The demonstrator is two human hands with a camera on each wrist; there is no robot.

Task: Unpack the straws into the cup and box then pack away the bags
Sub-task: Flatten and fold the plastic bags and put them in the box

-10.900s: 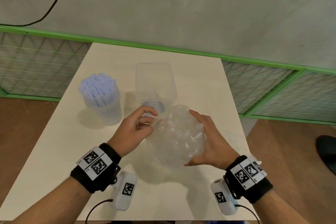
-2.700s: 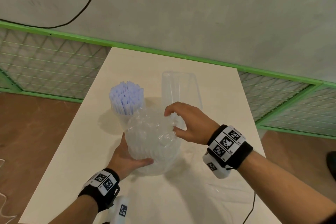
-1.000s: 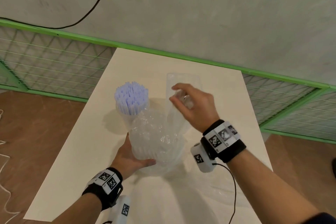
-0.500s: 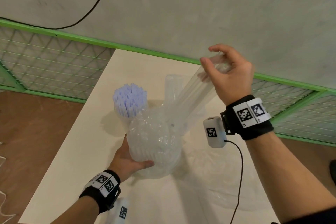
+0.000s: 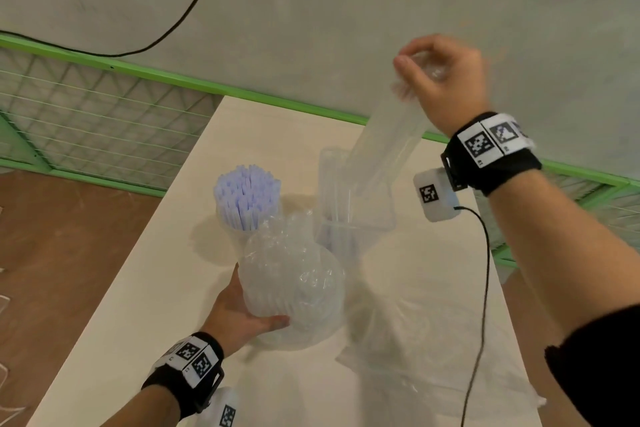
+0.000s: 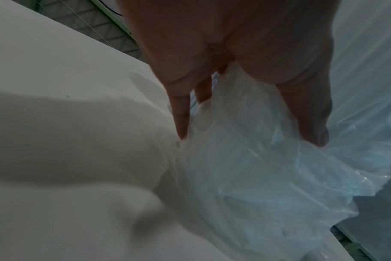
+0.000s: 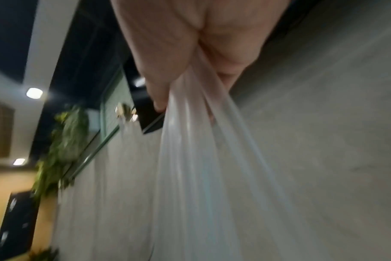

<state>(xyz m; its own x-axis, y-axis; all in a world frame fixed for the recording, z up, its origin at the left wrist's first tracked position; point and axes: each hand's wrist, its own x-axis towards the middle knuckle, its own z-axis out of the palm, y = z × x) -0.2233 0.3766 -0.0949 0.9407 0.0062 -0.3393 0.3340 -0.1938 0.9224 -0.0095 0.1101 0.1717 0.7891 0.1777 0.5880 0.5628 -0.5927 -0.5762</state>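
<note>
My left hand [image 5: 256,315] grips a crumpled bundle of clear plastic bags [image 5: 294,284] standing on the table, thumb in front and fingers behind it. In the left wrist view, the left hand [image 6: 250,139] presses into the same bundle of bags [image 6: 268,185]. My right hand [image 5: 415,69] is raised high and pinches the top of a long clear bag [image 5: 384,149], which hangs slanted toward the clear box [image 5: 381,215]. The right wrist view shows the right hand [image 7: 190,95] gripping that long bag [image 7: 201,176]. A clear cup [image 5: 228,232] holds several lavender straws [image 5: 247,194]. Pale straws lie in the box.
The cream table [image 5: 149,305] has its left edge over a brown floor. A flat clear bag [image 5: 408,340] lies on the table at the right. A green mesh fence [image 5: 86,121] and a grey wall stand behind. A black cable [image 5: 485,288] hangs from my right wrist.
My right hand has pulled the long clear bag up and to the right, away from the box. The left hand stays on the crumpled bundle.
</note>
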